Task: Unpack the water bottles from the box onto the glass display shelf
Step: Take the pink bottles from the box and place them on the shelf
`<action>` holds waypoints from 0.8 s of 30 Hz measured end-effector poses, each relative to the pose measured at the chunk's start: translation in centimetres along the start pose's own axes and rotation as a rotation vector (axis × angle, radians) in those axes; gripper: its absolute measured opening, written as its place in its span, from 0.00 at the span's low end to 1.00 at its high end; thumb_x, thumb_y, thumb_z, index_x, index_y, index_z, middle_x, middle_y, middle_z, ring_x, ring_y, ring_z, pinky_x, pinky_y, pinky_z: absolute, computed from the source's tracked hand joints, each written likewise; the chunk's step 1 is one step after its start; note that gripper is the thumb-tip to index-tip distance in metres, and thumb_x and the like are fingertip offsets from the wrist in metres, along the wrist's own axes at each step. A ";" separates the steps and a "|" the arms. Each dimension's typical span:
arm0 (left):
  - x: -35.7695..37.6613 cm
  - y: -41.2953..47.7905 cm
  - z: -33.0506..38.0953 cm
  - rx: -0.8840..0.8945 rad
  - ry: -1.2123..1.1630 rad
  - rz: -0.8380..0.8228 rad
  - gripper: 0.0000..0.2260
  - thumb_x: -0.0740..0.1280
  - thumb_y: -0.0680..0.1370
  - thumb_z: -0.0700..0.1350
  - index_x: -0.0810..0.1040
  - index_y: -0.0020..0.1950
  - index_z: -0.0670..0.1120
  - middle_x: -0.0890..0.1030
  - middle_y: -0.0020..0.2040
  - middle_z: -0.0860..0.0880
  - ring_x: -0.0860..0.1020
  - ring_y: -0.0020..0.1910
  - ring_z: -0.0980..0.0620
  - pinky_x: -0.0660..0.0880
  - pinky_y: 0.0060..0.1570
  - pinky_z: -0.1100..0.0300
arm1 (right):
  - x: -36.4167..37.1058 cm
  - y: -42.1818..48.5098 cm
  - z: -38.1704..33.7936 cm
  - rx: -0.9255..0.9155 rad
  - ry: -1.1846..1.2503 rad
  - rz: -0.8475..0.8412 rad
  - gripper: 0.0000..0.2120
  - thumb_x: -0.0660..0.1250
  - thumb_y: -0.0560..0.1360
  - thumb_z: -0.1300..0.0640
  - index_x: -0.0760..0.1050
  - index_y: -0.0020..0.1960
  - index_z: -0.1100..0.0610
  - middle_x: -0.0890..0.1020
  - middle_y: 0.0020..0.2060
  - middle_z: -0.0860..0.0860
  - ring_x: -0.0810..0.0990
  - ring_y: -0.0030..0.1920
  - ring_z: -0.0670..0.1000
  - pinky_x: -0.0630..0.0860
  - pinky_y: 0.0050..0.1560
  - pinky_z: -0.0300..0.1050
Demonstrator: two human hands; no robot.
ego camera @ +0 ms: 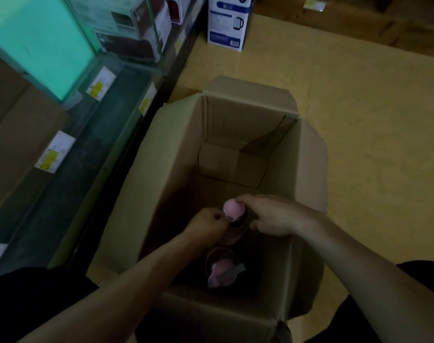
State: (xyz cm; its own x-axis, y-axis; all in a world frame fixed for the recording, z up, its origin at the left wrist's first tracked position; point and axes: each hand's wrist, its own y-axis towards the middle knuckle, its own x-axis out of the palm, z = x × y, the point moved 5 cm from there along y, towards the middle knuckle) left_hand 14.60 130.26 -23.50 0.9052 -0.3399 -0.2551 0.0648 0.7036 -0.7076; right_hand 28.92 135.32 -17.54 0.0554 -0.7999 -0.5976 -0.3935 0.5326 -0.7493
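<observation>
Yellow floor [372,125], box [161,174] roomy at far end, left hand [208,225], right hand [276,215] gripping bottle [233,209]

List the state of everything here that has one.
cardboard box: open, flaps folded out.
upper bottle: capped, held by both hands in the box.
lower bottle: capped, untouched, in the box.
left hand: pinches the upper bottle's neck.
right hand: grips its cap.
kettle carton: closed, upright on floor.

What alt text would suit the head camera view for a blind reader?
The left hand and right hand grip a pink-capped water bottle inside an open cardboard box on the floor; a second bottle sits nearer. Glass display shelves with boxed goods run along the left.
</observation>
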 end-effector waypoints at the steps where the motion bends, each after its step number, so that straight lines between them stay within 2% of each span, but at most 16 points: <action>1: -0.5 -0.1 0.3 0.032 0.034 0.027 0.10 0.67 0.78 0.51 0.80 0.43 0.46 0.83 0.43 0.46 0.80 0.40 0.50 0.76 0.42 0.57 | 0.0 0.1 0.0 0.005 0.006 0.003 0.33 0.67 0.80 0.54 0.57 0.81 0.45 0.69 0.76 0.54 0.69 0.75 0.58 0.69 0.70 0.50; 3: -1.5 -0.3 0.8 0.102 0.111 0.081 0.09 0.65 0.77 0.52 0.76 0.41 0.49 0.81 0.49 0.42 0.79 0.45 0.47 0.75 0.46 0.55 | 0.1 0.2 0.0 0.018 0.004 -0.002 0.34 0.68 0.81 0.51 0.54 0.81 0.44 0.68 0.77 0.54 0.69 0.76 0.58 0.69 0.72 0.51; 6: -2.5 -0.8 1.1 0.172 0.139 0.137 0.10 0.63 0.79 0.49 0.71 0.37 0.52 0.75 0.57 0.42 0.73 0.51 0.51 0.69 0.54 0.58 | 0.2 0.4 -0.4 0.029 -0.007 -0.013 0.36 0.67 0.82 0.48 0.50 0.83 0.45 0.66 0.79 0.54 0.67 0.77 0.58 0.68 0.74 0.51; 8: -3.1 -1.2 1.4 0.197 0.109 0.163 0.11 0.63 0.81 0.48 0.71 0.38 0.51 0.76 0.55 0.44 0.72 0.50 0.52 0.66 0.50 0.59 | 0.2 0.5 -0.8 0.027 0.009 -0.008 0.37 0.66 0.82 0.47 0.48 0.83 0.45 0.65 0.80 0.54 0.66 0.78 0.57 0.67 0.74 0.50; 10: -3.7 -1.7 1.5 0.188 0.071 0.191 0.10 0.63 0.83 0.47 0.72 0.43 0.48 0.76 0.49 0.48 0.74 0.46 0.52 0.67 0.45 0.58 | 0.0 0.6 -1.1 0.016 0.037 0.016 0.39 0.66 0.81 0.45 0.46 0.84 0.45 0.64 0.80 0.53 0.65 0.78 0.57 0.66 0.74 0.49; 12: -4.4 -2.2 1.8 0.217 0.029 0.217 0.09 0.62 0.84 0.48 0.73 0.46 0.46 0.76 0.44 0.49 0.74 0.44 0.51 0.69 0.45 0.55 | -0.5 0.6 -1.4 0.001 0.086 0.067 0.40 0.67 0.81 0.44 0.46 0.83 0.45 0.63 0.81 0.53 0.66 0.78 0.57 0.66 0.73 0.47; 15: -5.1 -3.0 2.6 0.296 -0.020 0.238 0.09 0.61 0.84 0.48 0.71 0.45 0.49 0.75 0.39 0.53 0.73 0.40 0.54 0.71 0.43 0.54 | -1.3 0.6 -1.7 -0.018 0.211 0.151 0.40 0.69 0.80 0.45 0.49 0.83 0.44 0.66 0.79 0.53 0.68 0.76 0.56 0.67 0.72 0.48; 19: -5.5 -3.9 3.5 0.412 0.028 0.267 0.08 0.60 0.85 0.48 0.70 0.48 0.47 0.74 0.37 0.54 0.72 0.36 0.58 0.74 0.44 0.48 | -2.0 0.5 -1.8 -0.048 0.326 0.238 0.38 0.73 0.77 0.47 0.56 0.80 0.45 0.72 0.74 0.51 0.74 0.70 0.53 0.72 0.68 0.50; 24: -6.9 -4.4 4.1 0.491 0.031 0.336 0.07 0.59 0.85 0.49 0.71 0.52 0.48 0.76 0.39 0.54 0.76 0.38 0.60 0.74 0.42 0.53 | -2.3 0.2 -2.4 -0.094 0.551 0.229 0.35 0.74 0.76 0.43 0.61 0.77 0.42 0.75 0.68 0.44 0.75 0.66 0.47 0.74 0.67 0.47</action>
State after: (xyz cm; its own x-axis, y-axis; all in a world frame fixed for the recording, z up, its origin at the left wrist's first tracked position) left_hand 9.76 132.09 -15.86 0.8975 -0.0618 -0.4366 -0.0295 0.9795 -0.1993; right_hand 26.52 136.60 -15.66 -0.5144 -0.7064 -0.4862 -0.4201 0.7018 -0.5753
